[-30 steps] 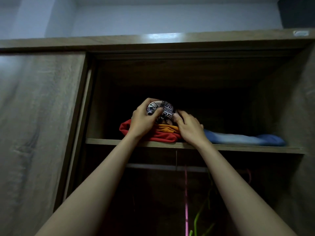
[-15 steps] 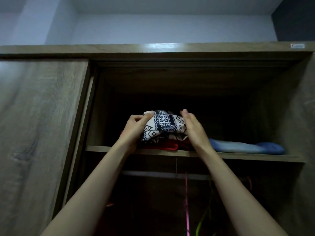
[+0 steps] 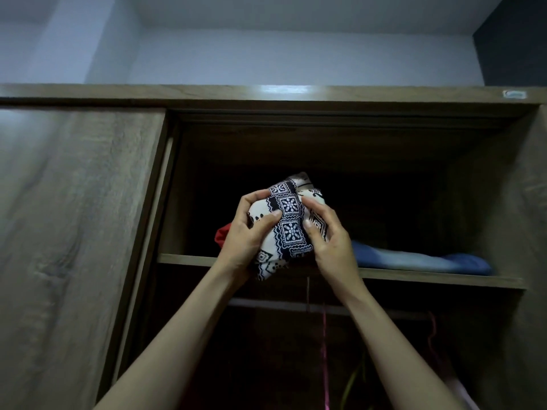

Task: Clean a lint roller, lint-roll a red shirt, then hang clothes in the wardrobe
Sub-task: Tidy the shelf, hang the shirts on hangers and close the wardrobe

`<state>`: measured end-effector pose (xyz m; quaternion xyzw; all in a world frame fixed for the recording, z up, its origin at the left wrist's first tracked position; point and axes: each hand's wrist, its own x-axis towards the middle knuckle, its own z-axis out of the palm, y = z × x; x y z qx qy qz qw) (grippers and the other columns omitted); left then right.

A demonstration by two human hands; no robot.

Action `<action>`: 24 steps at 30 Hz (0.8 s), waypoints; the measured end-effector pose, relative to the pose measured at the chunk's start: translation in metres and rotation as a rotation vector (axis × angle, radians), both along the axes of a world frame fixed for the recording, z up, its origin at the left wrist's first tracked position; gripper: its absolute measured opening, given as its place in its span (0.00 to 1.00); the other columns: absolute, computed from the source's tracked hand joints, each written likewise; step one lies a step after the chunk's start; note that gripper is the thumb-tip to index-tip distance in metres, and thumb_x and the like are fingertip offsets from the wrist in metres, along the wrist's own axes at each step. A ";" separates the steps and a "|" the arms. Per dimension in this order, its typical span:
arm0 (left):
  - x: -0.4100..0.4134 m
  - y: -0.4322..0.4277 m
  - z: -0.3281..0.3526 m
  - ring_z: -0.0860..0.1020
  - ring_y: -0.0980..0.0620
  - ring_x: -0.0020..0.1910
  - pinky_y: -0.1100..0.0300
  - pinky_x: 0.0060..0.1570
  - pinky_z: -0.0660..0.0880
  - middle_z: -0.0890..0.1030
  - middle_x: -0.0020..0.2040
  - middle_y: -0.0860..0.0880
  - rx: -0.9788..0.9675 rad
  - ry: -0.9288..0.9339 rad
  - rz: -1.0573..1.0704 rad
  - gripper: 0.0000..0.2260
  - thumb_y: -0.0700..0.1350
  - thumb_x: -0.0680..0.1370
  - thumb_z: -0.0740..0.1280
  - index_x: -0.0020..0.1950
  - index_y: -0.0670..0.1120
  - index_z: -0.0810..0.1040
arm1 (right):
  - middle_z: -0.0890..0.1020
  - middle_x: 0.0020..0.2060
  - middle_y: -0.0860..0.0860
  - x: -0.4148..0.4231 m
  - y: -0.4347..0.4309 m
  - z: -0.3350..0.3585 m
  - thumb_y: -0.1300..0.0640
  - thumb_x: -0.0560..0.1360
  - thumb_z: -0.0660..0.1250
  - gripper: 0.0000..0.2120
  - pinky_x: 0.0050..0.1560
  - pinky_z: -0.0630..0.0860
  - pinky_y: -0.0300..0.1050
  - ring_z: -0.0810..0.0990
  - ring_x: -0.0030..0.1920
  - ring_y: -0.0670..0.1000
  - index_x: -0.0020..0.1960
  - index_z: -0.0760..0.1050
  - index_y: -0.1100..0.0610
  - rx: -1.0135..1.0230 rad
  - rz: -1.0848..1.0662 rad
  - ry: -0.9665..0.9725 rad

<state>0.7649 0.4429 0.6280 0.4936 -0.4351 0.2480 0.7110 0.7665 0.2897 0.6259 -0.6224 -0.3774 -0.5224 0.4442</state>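
Both my hands hold a folded black-and-white patterned cloth (image 3: 288, 223) in front of the wardrobe's upper shelf (image 3: 414, 275). My left hand (image 3: 247, 236) grips its left side with the thumb across the front. My right hand (image 3: 328, 241) grips its right side. The cloth is lifted off the shelf and tilted, its lower corner hanging below the shelf edge. A red garment (image 3: 222, 236) lies on the shelf behind my left hand, mostly hidden.
A folded blue garment (image 3: 420, 258) lies on the shelf to the right. The wardrobe's sliding door (image 3: 68, 232) covers the left half. Below the shelf runs a hanging rail (image 3: 275, 306) with pink (image 3: 325, 350) and green (image 3: 352, 386) hangers in the dark.
The patterned cloth was on top of the red and orange stack; my hands have lifted it up and toward me off the shelf. The view has tilted upward.
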 end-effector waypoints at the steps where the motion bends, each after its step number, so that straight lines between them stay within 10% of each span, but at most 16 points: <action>1: -0.002 -0.001 -0.002 0.83 0.44 0.52 0.52 0.43 0.81 0.79 0.61 0.40 -0.002 -0.036 0.023 0.19 0.39 0.76 0.69 0.64 0.52 0.71 | 0.75 0.64 0.44 -0.002 0.001 -0.002 0.56 0.77 0.61 0.15 0.70 0.66 0.54 0.70 0.68 0.44 0.64 0.74 0.48 0.024 0.016 -0.008; 6: -0.015 -0.012 -0.006 0.78 0.55 0.62 0.58 0.54 0.79 0.71 0.69 0.53 0.046 -0.192 0.079 0.35 0.31 0.75 0.67 0.74 0.60 0.60 | 0.74 0.65 0.46 -0.019 -0.007 -0.009 0.41 0.73 0.66 0.18 0.69 0.68 0.54 0.71 0.67 0.46 0.62 0.75 0.42 0.134 0.156 0.135; 12: -0.036 -0.051 -0.002 0.75 0.75 0.54 0.73 0.46 0.74 0.68 0.57 0.74 0.159 -0.262 0.040 0.38 0.26 0.75 0.62 0.77 0.54 0.55 | 0.76 0.62 0.38 -0.053 -0.049 -0.015 0.50 0.74 0.67 0.22 0.62 0.74 0.44 0.74 0.64 0.41 0.67 0.72 0.47 0.116 0.152 0.076; 19: -0.028 -0.125 0.027 0.72 0.57 0.68 0.53 0.64 0.74 0.68 0.70 0.62 0.282 -0.327 -0.076 0.36 0.26 0.75 0.62 0.74 0.59 0.63 | 0.75 0.63 0.48 -0.064 -0.135 0.003 0.57 0.75 0.68 0.22 0.65 0.71 0.38 0.73 0.65 0.42 0.68 0.71 0.54 0.115 -0.217 -0.078; 24: -0.010 -0.168 0.058 0.79 0.61 0.57 0.61 0.51 0.78 0.74 0.62 0.62 0.351 -0.254 -0.176 0.32 0.26 0.75 0.60 0.71 0.56 0.68 | 0.73 0.64 0.48 -0.051 -0.185 0.029 0.56 0.75 0.68 0.23 0.65 0.66 0.33 0.71 0.65 0.41 0.69 0.71 0.56 0.066 -0.480 -0.112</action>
